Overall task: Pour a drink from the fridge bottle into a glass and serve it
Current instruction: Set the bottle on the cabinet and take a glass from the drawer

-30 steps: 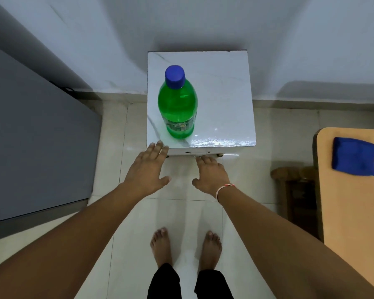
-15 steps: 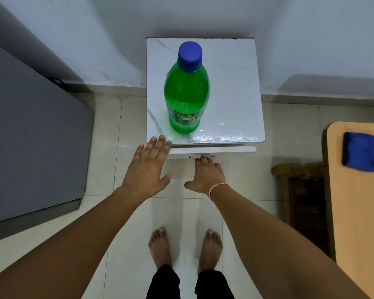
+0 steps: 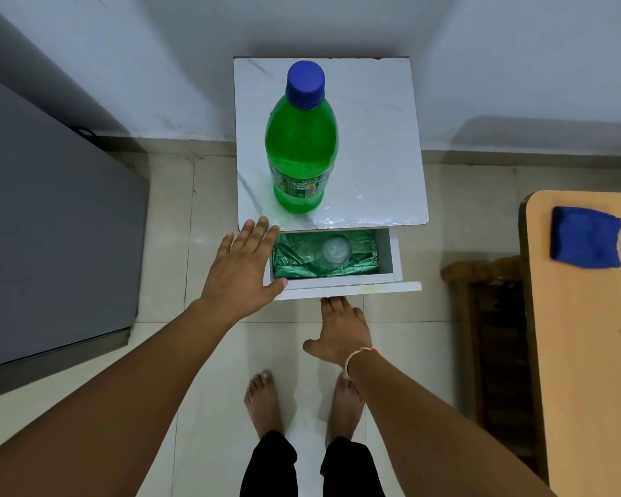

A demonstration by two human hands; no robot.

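On my left a large grey appliance (image 3: 51, 217) fills that side of the view, and on the right I see the edge of a wooden table (image 3: 588, 353) with a folded blue cloth (image 3: 585, 237) lying on it. Between them, against the far wall, stands a small white cabinet (image 3: 373, 138) with a marble-patterned top. The green plastic bottle (image 3: 301, 152) stands upright on that top, left of centre, its blue cap (image 3: 306, 84) screwed on. Under the near edge of the top the cabinet's drawer (image 3: 352, 288) is pulled out toward me. It is lined with crinkled green plastic (image 3: 294, 258), and a clear glass (image 3: 336, 250) stands upright on that lining near the middle. My left hand (image 3: 242, 269) is spread flat with fingers apart, gripping nothing, its thumb touching the drawer's near-left corner. My right hand (image 3: 341, 333) reaches under the drawer front, its fingertips hidden beneath the panel, so I cannot tell whether they are curled on a handle. A thread band (image 3: 361, 354) circles that wrist.
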